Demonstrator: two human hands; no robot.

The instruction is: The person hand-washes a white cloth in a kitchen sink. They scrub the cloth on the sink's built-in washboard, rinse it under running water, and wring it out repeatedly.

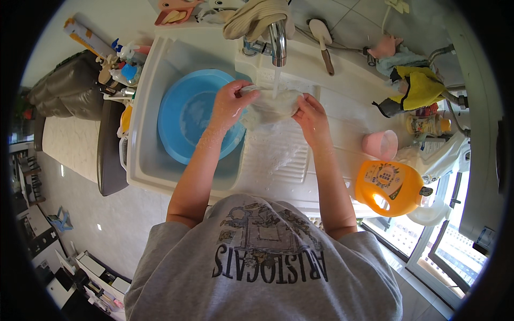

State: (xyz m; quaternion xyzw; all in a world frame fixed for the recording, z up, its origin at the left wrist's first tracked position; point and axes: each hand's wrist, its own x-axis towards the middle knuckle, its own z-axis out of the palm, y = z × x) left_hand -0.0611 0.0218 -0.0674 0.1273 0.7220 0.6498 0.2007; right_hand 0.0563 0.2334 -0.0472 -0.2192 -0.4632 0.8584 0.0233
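A wet, pale cloth point(273, 105) is stretched between my two hands under the running chrome faucet point(278, 46). My left hand point(233, 102) pinches one end, thumb on top, above the right rim of a light blue plastic basin point(172, 116). The other end is held between thumb and fingers of my right hand point(311, 116), over the ribbed washboard point(281, 160) of the white laundry sink. Water falls from the spout onto the cloth. Soapy water with some foam lies in the basin, and suds streak the washboard.
An orange detergent jug point(387, 188) and a pink cup point(380, 145) stand on the right. A brush point(322, 42) lies behind the washboard. Folded beige fabric point(257, 20) drapes over the faucet. Several bottles point(126, 72) crowd the left side, and a yellow cloth point(419, 88) hangs at right.
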